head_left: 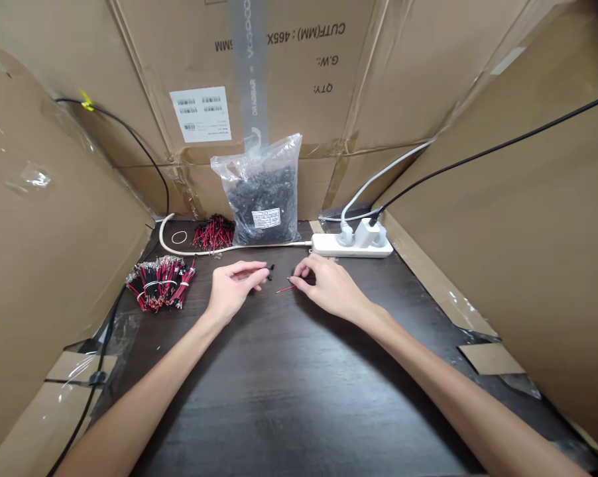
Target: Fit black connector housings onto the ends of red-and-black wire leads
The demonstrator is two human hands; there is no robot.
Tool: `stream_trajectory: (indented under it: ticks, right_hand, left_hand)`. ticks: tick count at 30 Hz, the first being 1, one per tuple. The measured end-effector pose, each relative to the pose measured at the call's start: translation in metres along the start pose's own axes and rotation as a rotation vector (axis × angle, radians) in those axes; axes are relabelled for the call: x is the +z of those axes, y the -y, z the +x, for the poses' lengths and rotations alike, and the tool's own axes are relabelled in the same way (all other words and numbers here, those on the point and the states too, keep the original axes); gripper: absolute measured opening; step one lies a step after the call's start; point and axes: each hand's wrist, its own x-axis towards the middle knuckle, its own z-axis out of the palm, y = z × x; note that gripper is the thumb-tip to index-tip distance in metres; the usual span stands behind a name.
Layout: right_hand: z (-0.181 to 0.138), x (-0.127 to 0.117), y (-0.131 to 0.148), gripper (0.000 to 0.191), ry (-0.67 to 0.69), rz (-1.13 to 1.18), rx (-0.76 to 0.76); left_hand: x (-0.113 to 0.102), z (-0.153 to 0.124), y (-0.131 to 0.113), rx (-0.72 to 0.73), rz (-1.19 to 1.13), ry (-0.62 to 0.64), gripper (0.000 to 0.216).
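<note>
My left hand rests on the dark table, its fingers pinched on a small black connector at the fingertips. My right hand lies just to the right, fingers closed on a short red and black wire whose red end sticks out toward the left hand. A narrow gap separates the connector from the wire tip.
A bundle of red and black wires lies at the left, a looser pile behind it. A clear bag of black parts stands at the back. A white power strip sits at the right. Cardboard walls enclose the table.
</note>
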Motion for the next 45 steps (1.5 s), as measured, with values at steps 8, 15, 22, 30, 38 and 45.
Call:
stream_trajectory:
  ticks: [8,15,22,30,38,45]
  right_hand:
    - [-0.013,0.007,0.016,0.013,0.070,-0.026,-0.083]
    - [-0.011,0.018,0.017,0.009,-0.053,0.232,-0.166]
    - [-0.010,0.021,0.016,0.014,-0.126,0.264,-0.228]
    - [-0.011,0.021,0.017,0.011,-0.154,0.306,-0.245]
    - [-0.012,0.020,0.018,0.013,-0.140,0.273,-0.290]
    - [-0.011,0.020,0.017,0.013,-0.148,0.302,-0.286]
  left_hand:
    - [0.001,-0.003,0.003,-0.040,-0.086,0.087,0.039]
    - [0.000,-0.002,0.003,-0.064,-0.100,0.101,0.040]
    - [0.001,-0.001,0.005,-0.082,-0.121,0.113,0.042]
    - [0.002,0.000,0.001,-0.101,-0.162,0.110,0.041]
    - [0.002,-0.001,0.000,-0.093,-0.168,0.099,0.038]
    - [0.001,0.001,0.003,-0.068,-0.162,0.117,0.043]
